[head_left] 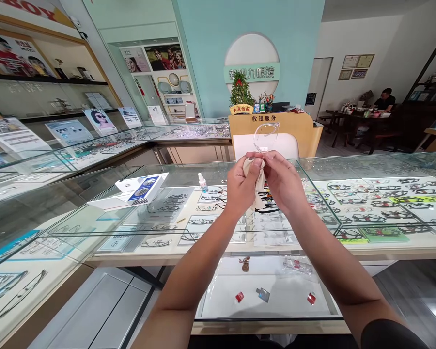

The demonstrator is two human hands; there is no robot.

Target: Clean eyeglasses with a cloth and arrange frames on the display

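Both my hands are raised together over the glass display counter. A pair of clear-framed eyeglasses (pixel 266 137) points upward from between my fingertips, one lens ring standing above them. My left hand (pixel 241 183) is closed on a beige cloth (pixel 258 186), its thumb pressing the cloth near the lower part of the glasses. The cloth hangs down between my palms. My right hand (pixel 285 182) pinches the glasses with thumb and fingers, close against the left fingertips. The lower part of the glasses is hidden by the fingers and cloth.
A small white spray bottle (pixel 202 183) stands on the glass counter, left of my hands. An open white and blue box (pixel 132 191) lies farther left. Rows of eyeglasses fill the case below. An open drawer (pixel 225 310) with small packets is near me. A person (pixel 385 102) sits far right.
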